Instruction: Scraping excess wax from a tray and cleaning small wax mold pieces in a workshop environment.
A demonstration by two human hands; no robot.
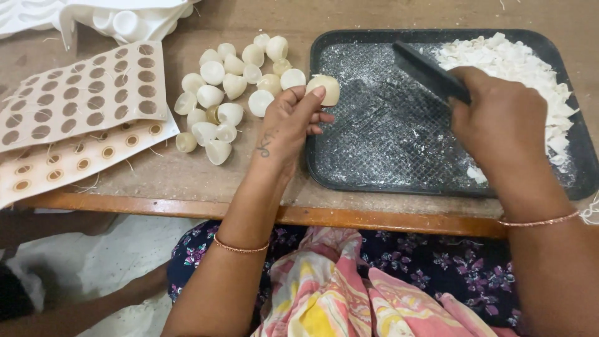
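Trimming looks to be the step in hand: over the worktop (187, 178) and black tray (349, 175), the right hand (499, 122) grips a dark blade (427, 70), while the left hand (290, 122) pinches a cream shell (326, 88) at the tray's left rim; next, blade must meet shell edge squarely.

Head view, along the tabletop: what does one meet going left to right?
Perforated sheets → heap of pale shell cups → left hand holding one cup → black tray → right hand gripping dark tool → white scraps.

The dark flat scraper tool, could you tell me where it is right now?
In the head view, the dark flat scraper tool is in the right hand, angled over the black plastic tray beside the white shavings.
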